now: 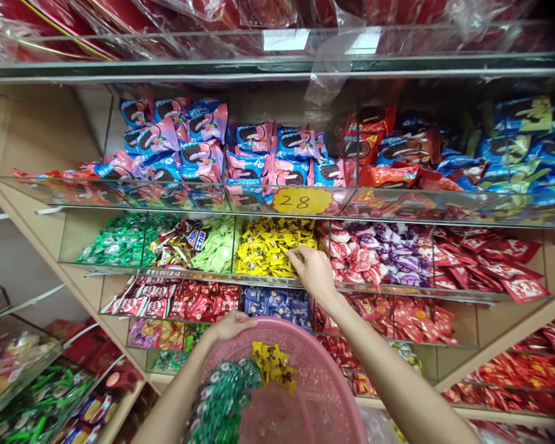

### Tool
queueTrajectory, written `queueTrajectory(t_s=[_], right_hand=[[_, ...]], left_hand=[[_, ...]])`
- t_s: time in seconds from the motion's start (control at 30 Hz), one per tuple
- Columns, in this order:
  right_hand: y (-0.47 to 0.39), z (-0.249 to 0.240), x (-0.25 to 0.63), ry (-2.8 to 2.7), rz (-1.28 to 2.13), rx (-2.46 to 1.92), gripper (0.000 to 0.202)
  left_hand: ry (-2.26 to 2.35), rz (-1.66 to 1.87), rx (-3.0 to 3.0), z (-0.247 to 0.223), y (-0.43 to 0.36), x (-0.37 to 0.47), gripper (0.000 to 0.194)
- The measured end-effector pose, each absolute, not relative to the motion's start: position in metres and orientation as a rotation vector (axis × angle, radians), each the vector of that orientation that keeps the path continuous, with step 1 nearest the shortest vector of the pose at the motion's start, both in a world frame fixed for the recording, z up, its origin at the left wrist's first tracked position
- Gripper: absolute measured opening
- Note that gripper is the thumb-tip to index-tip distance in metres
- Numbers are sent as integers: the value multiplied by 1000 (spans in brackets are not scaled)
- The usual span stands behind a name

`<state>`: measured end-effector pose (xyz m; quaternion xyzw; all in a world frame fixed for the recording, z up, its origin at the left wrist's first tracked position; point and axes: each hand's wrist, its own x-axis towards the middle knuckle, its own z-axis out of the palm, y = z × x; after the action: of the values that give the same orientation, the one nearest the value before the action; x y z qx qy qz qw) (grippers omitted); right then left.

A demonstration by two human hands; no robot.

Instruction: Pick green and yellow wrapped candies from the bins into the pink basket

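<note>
A pink plastic basket [337, 376] hangs below the shelves, its rim gripped by my left hand [234, 325]. Inside it lie green-wrapped candies [222, 394] on the left and a smaller heap of yellow-wrapped candies [274, 364] towards the back. My right hand [312, 268] reaches into the shelf bin of yellow candies [268, 243], with thumb and fingertips pinched together at the heap's right front. Whether a candy sits between those fingertips cannot be made out. Green candies [120, 240] fill a bin farther left on the same shelf.
Clear dividers split the shelves into bins. Purple and white candies [398, 246] and red packets [485, 259] lie to the right. Packed cookies [254, 166] fill the shelf above, behind a clear front edge with a yellow "28" tag [302, 200]. Blue-wrapped sweets [280, 305] sit just beyond the basket.
</note>
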<state>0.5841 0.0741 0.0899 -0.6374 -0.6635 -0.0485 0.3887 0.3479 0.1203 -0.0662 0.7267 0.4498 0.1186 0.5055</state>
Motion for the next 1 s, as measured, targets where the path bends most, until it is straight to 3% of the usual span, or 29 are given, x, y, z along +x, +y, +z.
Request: queueTrajectory(t_s=[0.27,0.43,0.63,0.83,1.0], right_hand=[[38,93,581,-1567,60,-1239,34],[15,30,571,-2105,410,-1239,25],[15,-35,566,-2514,239,-1722,21],[14,-30,560,-2571,179,-1866,26],[8,-3,559,-2419,125,-1702,27]], left_hand=[[1100,310,1716,-66,118,350,59],[1110,326,1759,-70,119,350,59],[1132,322,1786,-66,117,352,60],[1140,322,1768,-60,114,353,60],[1101,306,1773,-59,114,353,60]])
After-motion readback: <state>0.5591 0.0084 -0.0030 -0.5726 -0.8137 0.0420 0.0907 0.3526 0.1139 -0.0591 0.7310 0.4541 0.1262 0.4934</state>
